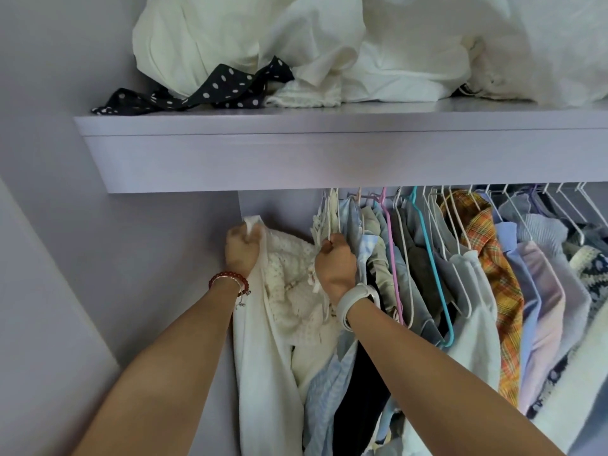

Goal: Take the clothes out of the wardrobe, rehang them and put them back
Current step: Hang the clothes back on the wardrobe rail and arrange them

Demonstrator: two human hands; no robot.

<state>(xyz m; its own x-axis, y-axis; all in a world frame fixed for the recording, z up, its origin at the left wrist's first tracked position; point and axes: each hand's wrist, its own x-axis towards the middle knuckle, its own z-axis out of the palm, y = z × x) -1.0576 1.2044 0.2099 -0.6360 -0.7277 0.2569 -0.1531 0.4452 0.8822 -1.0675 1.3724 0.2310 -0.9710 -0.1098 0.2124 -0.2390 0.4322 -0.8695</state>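
A cream white garment [263,340] with a lacy knit front hangs at the left end of the wardrobe's row of clothes. My left hand [241,250] grips its left shoulder, high up by the wardrobe's side wall. My right hand [335,263] grips a white hanger [330,222] at the garment's other shoulder, its fingers curled round the wire. The hanger's hook runs up under the shelf, where the rail is hidden. Close against my right hand hangs a pale blue shirt [329,390].
Several shirts on white, pink and teal hangers [431,258] fill the rail to the right, among them an orange plaid shirt [493,258]. The lilac shelf [296,153] above carries a heap of white cloth [296,44] and a black polka-dot fabric [210,90]. The wardrobe's side wall [148,258] stands left.
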